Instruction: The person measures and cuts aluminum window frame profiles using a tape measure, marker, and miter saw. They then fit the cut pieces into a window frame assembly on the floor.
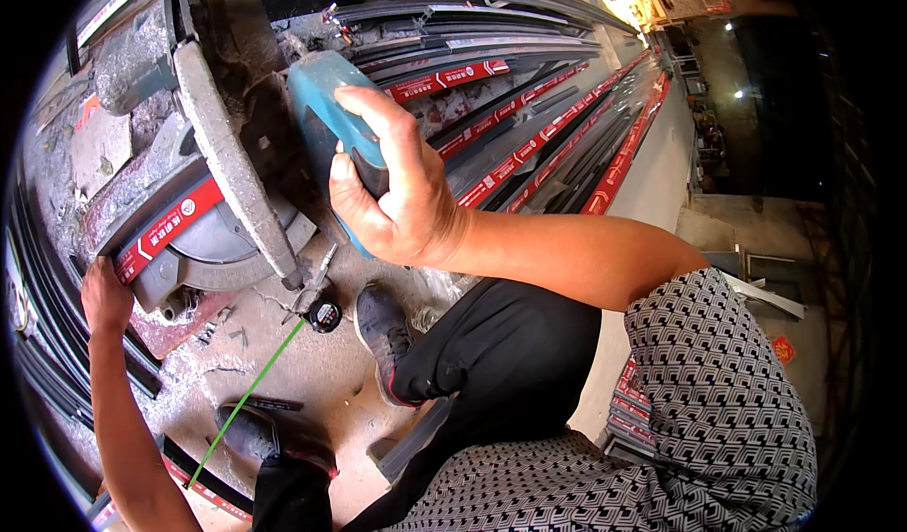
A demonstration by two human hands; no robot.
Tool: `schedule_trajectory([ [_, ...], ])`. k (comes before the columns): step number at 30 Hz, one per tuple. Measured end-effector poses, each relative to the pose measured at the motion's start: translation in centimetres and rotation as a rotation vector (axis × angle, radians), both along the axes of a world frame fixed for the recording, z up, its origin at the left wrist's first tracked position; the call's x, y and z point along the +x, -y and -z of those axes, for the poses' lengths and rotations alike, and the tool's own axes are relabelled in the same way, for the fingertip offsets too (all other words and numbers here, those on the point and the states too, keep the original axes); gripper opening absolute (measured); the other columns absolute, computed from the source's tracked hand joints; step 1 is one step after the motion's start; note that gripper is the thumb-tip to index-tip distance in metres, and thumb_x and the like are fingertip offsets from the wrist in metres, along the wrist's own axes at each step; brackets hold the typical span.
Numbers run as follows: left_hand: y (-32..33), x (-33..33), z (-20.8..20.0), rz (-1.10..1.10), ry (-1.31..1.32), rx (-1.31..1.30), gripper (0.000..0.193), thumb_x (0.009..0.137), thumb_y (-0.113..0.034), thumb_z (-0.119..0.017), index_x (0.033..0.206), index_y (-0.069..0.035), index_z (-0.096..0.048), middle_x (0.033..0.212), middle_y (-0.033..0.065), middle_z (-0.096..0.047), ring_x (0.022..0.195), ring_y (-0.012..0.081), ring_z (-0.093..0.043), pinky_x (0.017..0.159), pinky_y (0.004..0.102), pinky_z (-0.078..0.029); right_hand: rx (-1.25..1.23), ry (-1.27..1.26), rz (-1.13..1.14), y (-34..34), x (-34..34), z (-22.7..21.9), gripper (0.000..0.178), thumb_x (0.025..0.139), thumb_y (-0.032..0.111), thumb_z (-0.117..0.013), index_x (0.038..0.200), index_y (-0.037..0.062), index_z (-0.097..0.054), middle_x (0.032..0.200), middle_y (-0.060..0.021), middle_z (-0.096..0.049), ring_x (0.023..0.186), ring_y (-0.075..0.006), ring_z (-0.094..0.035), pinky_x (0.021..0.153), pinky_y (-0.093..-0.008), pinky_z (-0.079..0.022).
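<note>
My right hand is wrapped round the dark grip of the teal handle of a mitre saw. The thumb and forefinger press on its near side. A long profile with red film lies across the saw's round grey table. At the profile's near left end, my left hand is closed on it; some of the fingers are hidden. A dusty grey bar of the saw slants over the profile and hides part of it. The blade cannot be made out.
A black tape measure lies by my shoes, its green blade drawn out toward the lower left. Several red-filmed profiles are stacked at the back right. Dark profiles lie at the far left. Metal shavings litter the floor.
</note>
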State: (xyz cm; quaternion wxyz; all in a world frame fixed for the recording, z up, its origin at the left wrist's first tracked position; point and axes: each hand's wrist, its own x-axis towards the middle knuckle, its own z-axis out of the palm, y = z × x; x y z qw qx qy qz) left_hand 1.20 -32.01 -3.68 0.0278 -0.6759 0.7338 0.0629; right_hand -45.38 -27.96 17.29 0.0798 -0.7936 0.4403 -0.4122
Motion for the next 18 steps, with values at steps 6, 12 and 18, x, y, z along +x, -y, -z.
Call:
schedule_trajectory([
  [6, 0.3, 0.4, 0.1, 0.002, 0.021, 0.031, 0.017, 0.088, 0.001, -0.054, 0.104, 0.0, -0.059, 0.111, 0.0242, -0.067, 0.11, 0.0446, -0.062, 0.099, 0.0519, -0.048, 0.123, -0.018, -0.015, -0.7, -0.3, 0.0, 0.056, 0.096, 0.0, -0.062, 0.147, -0.0048, -0.038, 0.136, -0.0227, -0.055, 0.101, -0.0231, -0.066, 0.092, -0.0355, -0.055],
  [12, 0.3, 0.3, -0.2, -0.024, 0.027, 0.051, 0.019, 0.087, 0.0, -0.056, 0.106, 0.0, -0.059, 0.111, 0.0241, -0.067, 0.111, 0.0439, -0.063, 0.1, 0.0514, -0.048, 0.101, 0.003, -0.032, -0.5, -0.4, 0.6, 0.062, 0.094, 0.005, -0.065, 0.149, 0.0013, -0.036, 0.126, -0.026, -0.058, 0.097, -0.0378, -0.067, 0.084, -0.0429, -0.056],
  [18, 0.2, -1.3, -2.0, -0.048, 0.014, 0.086, 0.022, 0.088, 0.0, -0.055, 0.109, 0.0, -0.06, 0.114, 0.024, -0.068, 0.115, 0.043, -0.063, 0.102, 0.0507, -0.048, 0.093, 0.005, -0.042, -0.9, -0.7, 1.0, 0.065, 0.093, 0.007, -0.067, 0.15, 0.0034, -0.035, 0.124, -0.029, -0.058, 0.098, -0.0464, -0.066, 0.084, -0.0475, -0.056],
])
